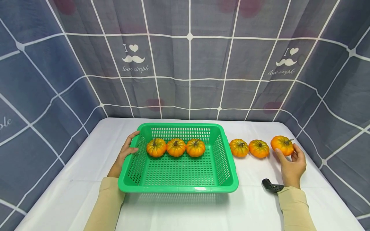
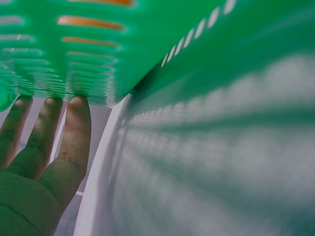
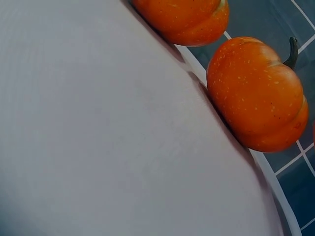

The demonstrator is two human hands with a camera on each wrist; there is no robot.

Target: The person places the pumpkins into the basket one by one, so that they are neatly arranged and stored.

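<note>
A green plastic basket (image 1: 179,189) stands on the table with three small orange pumpkins, among them a middle pumpkin (image 1: 176,147), in a row inside. At its left side my left hand (image 1: 127,150) grips the rim, thumb over the edge. In the left wrist view, fingers (image 2: 74,128) lie against the slotted outer wall. My right hand (image 1: 292,165) holds a pumpkin (image 1: 281,145) at the far right, between thumb and fingers. Left of it, two more pumpkins rest on the table: one nearer (image 1: 259,149) and one beside the basket (image 1: 239,148). The right wrist view shows pumpkins (image 3: 256,93) but no hand.
A white cloth (image 1: 179,215) covers the table. Grey checked curtains (image 1: 173,93) hang close behind it and along both sides. A black curved device (image 1: 271,186) sits at my right wrist.
</note>
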